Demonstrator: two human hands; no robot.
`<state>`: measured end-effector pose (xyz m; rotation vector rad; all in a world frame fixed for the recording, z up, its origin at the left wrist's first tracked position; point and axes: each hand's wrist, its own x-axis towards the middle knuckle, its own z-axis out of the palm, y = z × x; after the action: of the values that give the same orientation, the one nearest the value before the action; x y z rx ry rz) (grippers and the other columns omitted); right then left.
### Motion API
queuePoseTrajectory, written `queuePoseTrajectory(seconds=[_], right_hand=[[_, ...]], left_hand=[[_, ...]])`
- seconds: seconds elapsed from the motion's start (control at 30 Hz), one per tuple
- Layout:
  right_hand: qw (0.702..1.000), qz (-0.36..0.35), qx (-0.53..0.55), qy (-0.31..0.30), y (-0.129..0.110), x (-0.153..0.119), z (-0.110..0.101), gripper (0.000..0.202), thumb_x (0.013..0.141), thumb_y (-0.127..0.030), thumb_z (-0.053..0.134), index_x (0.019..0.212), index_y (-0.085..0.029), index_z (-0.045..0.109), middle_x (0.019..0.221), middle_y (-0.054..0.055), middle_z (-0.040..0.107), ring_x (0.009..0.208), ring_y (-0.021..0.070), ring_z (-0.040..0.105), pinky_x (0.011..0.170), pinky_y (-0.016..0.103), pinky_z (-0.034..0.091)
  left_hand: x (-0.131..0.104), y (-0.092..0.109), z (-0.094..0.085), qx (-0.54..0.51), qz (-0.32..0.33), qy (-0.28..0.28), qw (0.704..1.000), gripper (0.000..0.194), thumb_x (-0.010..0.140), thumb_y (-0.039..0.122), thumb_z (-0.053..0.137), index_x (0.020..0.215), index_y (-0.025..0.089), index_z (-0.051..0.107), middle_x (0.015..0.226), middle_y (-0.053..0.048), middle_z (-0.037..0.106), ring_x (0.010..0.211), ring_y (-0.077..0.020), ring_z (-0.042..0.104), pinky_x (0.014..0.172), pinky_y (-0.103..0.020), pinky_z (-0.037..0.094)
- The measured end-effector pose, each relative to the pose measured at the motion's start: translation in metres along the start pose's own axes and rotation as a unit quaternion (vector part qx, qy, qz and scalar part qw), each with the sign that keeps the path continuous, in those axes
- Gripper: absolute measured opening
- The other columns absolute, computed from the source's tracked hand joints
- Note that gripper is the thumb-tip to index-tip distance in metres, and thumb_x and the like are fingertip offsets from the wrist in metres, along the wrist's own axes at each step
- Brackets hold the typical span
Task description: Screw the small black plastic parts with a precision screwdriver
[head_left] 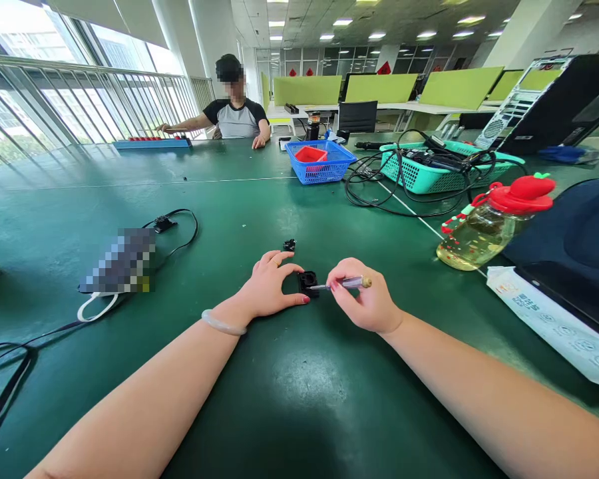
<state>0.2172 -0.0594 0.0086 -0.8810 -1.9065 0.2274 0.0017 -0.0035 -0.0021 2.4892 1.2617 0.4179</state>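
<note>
A small black square part (308,283) lies flat on the green table. My left hand (269,285) is at its left side, thumb and index finger pressed against its edge. In my right hand (362,296) is a screwdriver (352,283) with a clear handle, pinched between the fingers and held nearly level. The screwdriver's tip points left and reaches the black part; whether it sits in a screw is too small to tell. Just beyond my left fingertips lies another small black piece (289,245).
A blue basket (324,171) and a teal basket (414,176) with black cables stand farther back. At right are a red-lidded bottle (484,236) and a white packet (554,326). A cabled device (122,263) lies left. Across the table sits a person (237,120).
</note>
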Motion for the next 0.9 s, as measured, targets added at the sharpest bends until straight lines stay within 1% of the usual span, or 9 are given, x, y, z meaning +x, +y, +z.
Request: queuePoseTrajectory(seconds=[0.07,0.13,0.2,0.3,0.43,0.5,0.67,0.77,0.9], right_hand=[[0.999,-0.034,-0.020,-0.021,-0.0020,0.0006,0.0009,0.012,0.082,-0.015,0.052,0.076,-0.024,0.058,0.070,0.000,0.066,0.066,0.0167,0.059,0.069,0.033,0.048],[0.998,-0.041,-0.035,-0.041,-0.0031,0.0010,0.0019,0.012,0.083,-0.015,0.053,0.076,-0.024,0.057,0.069,-0.001,0.066,0.065,0.0162,0.058,0.071,0.032,0.048],[0.998,-0.024,-0.040,-0.051,-0.0027,0.0009,0.0026,0.012,0.084,-0.016,0.053,0.077,-0.024,0.058,0.071,-0.001,0.067,0.067,0.0163,0.059,0.071,0.032,0.048],[0.998,0.030,-0.037,-0.046,-0.0001,0.0004,0.0034,0.011,0.087,-0.021,0.054,0.079,-0.024,0.059,0.073,0.000,0.067,0.070,0.0168,0.061,0.069,0.030,0.048],[0.996,0.077,-0.017,-0.048,0.0017,-0.0002,0.0039,0.014,0.091,-0.030,0.055,0.081,-0.024,0.062,0.071,0.000,0.065,0.064,0.0155,0.059,0.064,0.028,0.047],[0.996,0.082,0.012,-0.029,0.0015,-0.0008,0.0041,0.015,0.092,-0.032,0.054,0.083,-0.023,0.062,0.071,-0.001,0.065,0.062,0.0145,0.058,0.062,0.027,0.046],[0.991,0.103,0.051,0.071,0.0033,-0.0015,0.0040,0.017,0.095,-0.030,0.049,0.085,-0.022,0.060,0.076,0.001,0.064,0.064,0.0147,0.060,0.061,0.028,0.047],[0.990,0.111,0.029,0.077,0.0058,-0.0003,0.0034,0.016,0.093,-0.027,0.048,0.082,-0.022,0.059,0.073,0.001,0.063,0.066,0.0155,0.060,0.063,0.029,0.047],[0.991,0.123,-0.001,0.062,0.0065,0.0012,0.0026,0.017,0.091,-0.025,0.048,0.078,-0.022,0.058,0.071,0.000,0.063,0.064,0.0152,0.060,0.063,0.028,0.046]], left_hand=[[0.0003,0.0002,0.0006,0.002,-0.002,0.003,1.000,0.055,0.072,0.056,0.077,0.118,0.030,0.067,0.150,-0.008,0.046,0.143,-0.0377,0.027,0.117,-0.061,0.026],[0.0006,0.0001,0.0013,0.003,-0.002,0.008,1.000,0.055,0.071,0.056,0.078,0.118,0.030,0.067,0.148,-0.007,0.048,0.143,-0.0376,0.028,0.117,-0.061,0.027],[0.0007,-0.0003,0.0020,0.004,-0.002,0.010,1.000,0.055,0.071,0.056,0.078,0.119,0.030,0.067,0.147,-0.007,0.049,0.143,-0.0377,0.028,0.117,-0.061,0.027],[0.0005,-0.0013,0.0026,0.008,-0.001,0.007,1.000,0.058,0.073,0.057,0.076,0.123,0.029,0.065,0.147,-0.008,0.049,0.143,-0.0374,0.028,0.117,-0.060,0.027],[0.0000,-0.0021,0.0027,0.014,0.004,0.007,1.000,0.057,0.078,0.055,0.070,0.128,0.029,0.062,0.148,-0.009,0.048,0.143,-0.0362,0.029,0.117,-0.060,0.028],[0.0000,-0.0019,0.0026,0.017,0.003,0.006,1.000,0.057,0.080,0.053,0.069,0.130,0.028,0.061,0.148,-0.009,0.048,0.143,-0.0357,0.029,0.117,-0.059,0.028],[-0.0002,-0.0011,0.0024,0.023,0.003,0.003,1.000,0.054,0.081,0.049,0.069,0.130,0.028,0.061,0.148,-0.009,0.048,0.143,-0.0361,0.029,0.117,-0.059,0.028],[-0.0004,-0.0013,0.0018,0.024,0.011,0.000,1.000,0.052,0.083,0.045,0.066,0.132,0.029,0.060,0.149,-0.008,0.048,0.143,-0.0360,0.030,0.117,-0.060,0.028],[0.0001,-0.0023,0.0008,0.026,0.015,-0.007,1.000,0.054,0.086,0.029,0.060,0.139,0.032,0.054,0.150,-0.005,0.048,0.142,-0.0336,0.032,0.116,-0.059,0.029]])
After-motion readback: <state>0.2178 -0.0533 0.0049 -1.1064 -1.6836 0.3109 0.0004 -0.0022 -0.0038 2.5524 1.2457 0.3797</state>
